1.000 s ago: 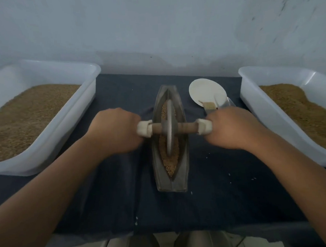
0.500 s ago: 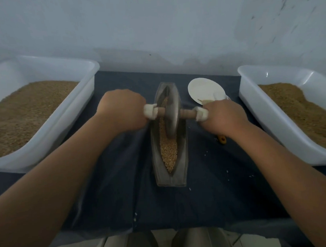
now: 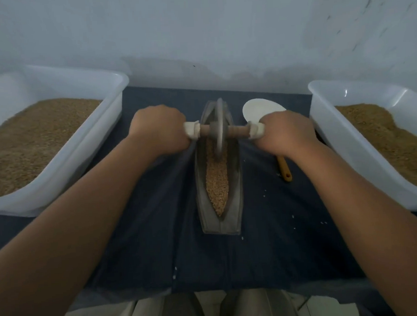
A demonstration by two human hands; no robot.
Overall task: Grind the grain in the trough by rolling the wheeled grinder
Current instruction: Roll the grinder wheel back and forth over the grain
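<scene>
Since earlier, grinder (image 3: 219, 130) is rolled to trough's (image 3: 236, 192) far end, axle clasped by left hand (image 3: 161, 130) and right hand (image 3: 287, 132); grain (image 3: 218, 181) lies toward tabletop's (image 3: 280, 250) near edge.

Perhaps a plain workroom: grain-filled tubs (image 3: 120, 81), cloth-covered table (image 3: 268, 251), bare wall (image 3: 195, 25).

Left hand (image 3: 159, 130) and right hand (image 3: 287, 132) grip wheeled grinder (image 3: 219, 129) handles at far end of trough (image 3: 218, 171); grain (image 3: 218, 181) inside, white tubs either side.
</scene>
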